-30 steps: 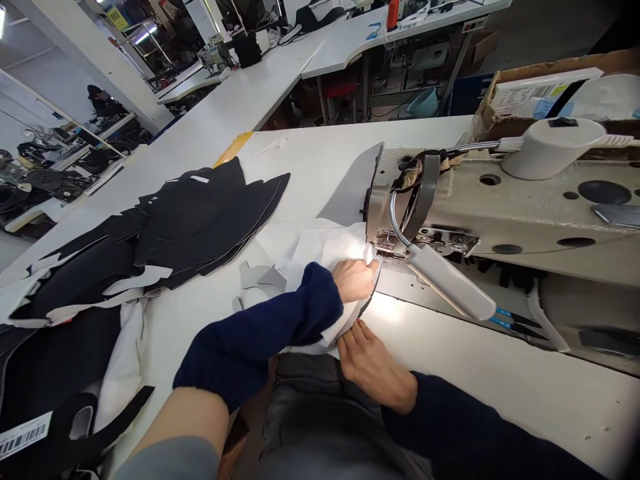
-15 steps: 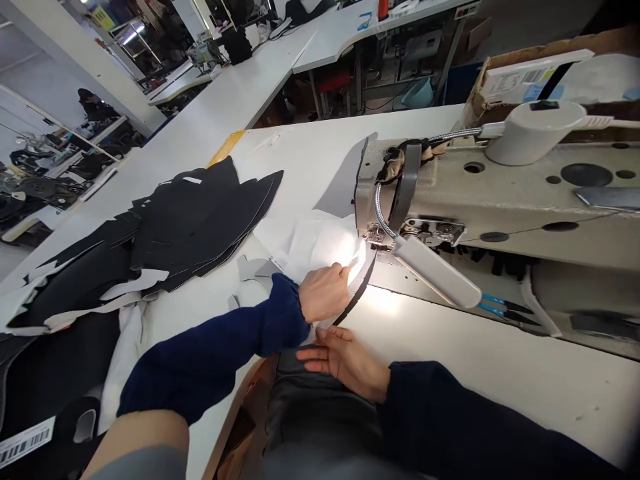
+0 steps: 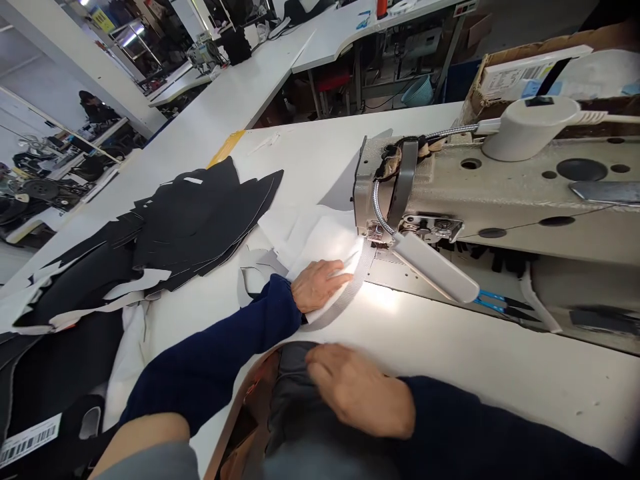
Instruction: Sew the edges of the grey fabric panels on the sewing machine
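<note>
My left hand [image 3: 320, 285] lies on a white fabric piece [image 3: 315, 233], fingers stretched toward the needle area. Along the curved edge of the fabric runs a light grey mesh band [image 3: 343, 301], which reaches up to the presser foot [image 3: 375, 233] of the sewing machine [image 3: 440, 180]. A lit white lamp [image 3: 435, 267] shines on that spot. Below the table edge, over my lap, my right hand [image 3: 360, 390] is apart from the fabric. Its fingers look curled but are smeared by motion, so I cannot make out whether they hold anything.
Stacked black fabric pieces [image 3: 195, 220] lie on the left of the table, with grey offcuts [image 3: 255, 267] nearer the fabric. Blue-handled snips [image 3: 495, 303] rest beneath the machine arm. A cardboard box [image 3: 477, 100] stands behind. Further off, a person [image 3: 95, 107] sits at the left.
My right hand has left the fabric edge and moved down toward my lap. My left hand has shifted slightly left and flattened. The dark strip along the curve no longer shows; grey mesh does.
</note>
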Demonstrator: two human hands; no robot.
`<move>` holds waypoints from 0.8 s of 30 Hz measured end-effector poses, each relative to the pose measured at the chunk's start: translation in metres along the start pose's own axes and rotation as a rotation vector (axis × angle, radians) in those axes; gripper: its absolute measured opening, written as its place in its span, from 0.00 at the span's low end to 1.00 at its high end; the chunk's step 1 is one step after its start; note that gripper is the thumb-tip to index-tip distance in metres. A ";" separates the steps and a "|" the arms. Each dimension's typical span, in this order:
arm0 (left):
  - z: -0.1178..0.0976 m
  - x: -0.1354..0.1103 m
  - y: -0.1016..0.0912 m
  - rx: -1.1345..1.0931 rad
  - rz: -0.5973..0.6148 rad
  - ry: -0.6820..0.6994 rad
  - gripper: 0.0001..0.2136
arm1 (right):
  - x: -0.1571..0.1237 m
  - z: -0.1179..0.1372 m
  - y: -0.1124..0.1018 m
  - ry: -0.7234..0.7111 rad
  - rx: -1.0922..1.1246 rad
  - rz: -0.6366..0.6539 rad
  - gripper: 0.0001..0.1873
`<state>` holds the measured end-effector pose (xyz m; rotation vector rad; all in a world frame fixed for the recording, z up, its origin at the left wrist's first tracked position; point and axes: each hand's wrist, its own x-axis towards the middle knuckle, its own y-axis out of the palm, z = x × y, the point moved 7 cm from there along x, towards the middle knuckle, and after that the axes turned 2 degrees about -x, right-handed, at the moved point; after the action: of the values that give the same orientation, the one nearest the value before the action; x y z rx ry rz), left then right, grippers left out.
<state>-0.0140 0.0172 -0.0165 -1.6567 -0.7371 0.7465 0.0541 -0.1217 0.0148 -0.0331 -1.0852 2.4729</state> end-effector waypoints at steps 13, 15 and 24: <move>0.000 0.011 -0.006 -0.092 0.024 0.183 0.13 | -0.009 -0.042 -0.005 0.239 -0.845 -0.104 0.12; -0.002 0.012 -0.006 -0.090 0.055 0.102 0.16 | -0.012 -0.048 -0.014 0.299 -0.868 -0.140 0.13; 0.019 0.019 -0.007 -0.589 0.178 -0.047 0.15 | -0.004 -0.070 -0.013 0.175 -0.777 -0.251 0.15</move>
<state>-0.0183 0.0442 -0.0153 -2.2650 -0.9078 0.7347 0.0760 -0.0667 -0.0247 -0.3164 -1.7679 1.6705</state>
